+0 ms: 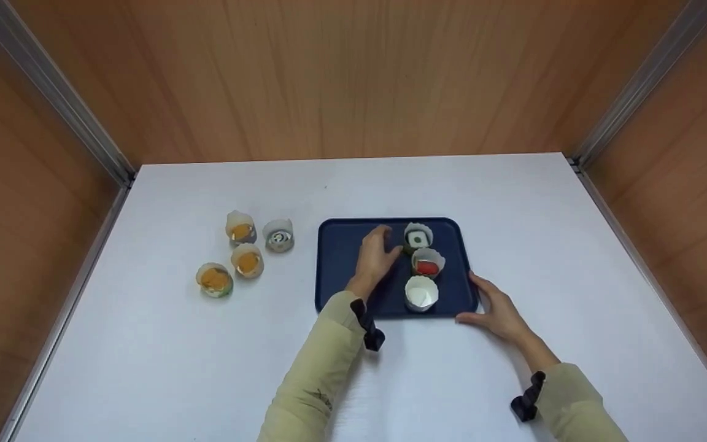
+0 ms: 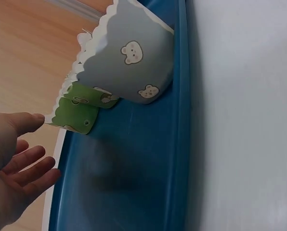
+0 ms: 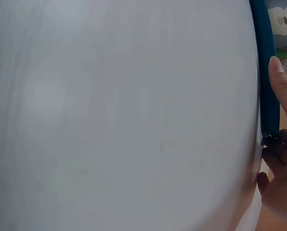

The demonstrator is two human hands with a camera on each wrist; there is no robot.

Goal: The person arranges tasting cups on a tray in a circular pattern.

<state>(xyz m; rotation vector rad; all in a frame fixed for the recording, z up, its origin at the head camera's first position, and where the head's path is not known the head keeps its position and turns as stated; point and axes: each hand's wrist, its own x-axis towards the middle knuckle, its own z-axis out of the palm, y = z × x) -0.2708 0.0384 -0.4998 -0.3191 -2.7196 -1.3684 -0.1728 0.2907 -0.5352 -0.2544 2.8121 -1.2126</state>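
At centre, the spread left hand point(image 1: 373, 261) held nothing; the right hand point(image 1: 498, 313) gripped the tray point(image 1: 341, 248); the cups point(image 1: 421, 294) seemed light, crushable, best held low.

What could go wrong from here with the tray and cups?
Left grip, open beside the three cups on the tray, might tip one.
Those cups stand close together, so one bump could shift its neighbour.
Right grip is at a tray corner; a push there might slide everything.

Head cam: table point(image 1: 163, 368) fairly evenly lit, soft shadows by sleeves point(image 1: 310, 368). L wrist cam: blurry dark shadow on tray point(image 2: 134, 144). R wrist cam: dimmer, hazy, faint glare.
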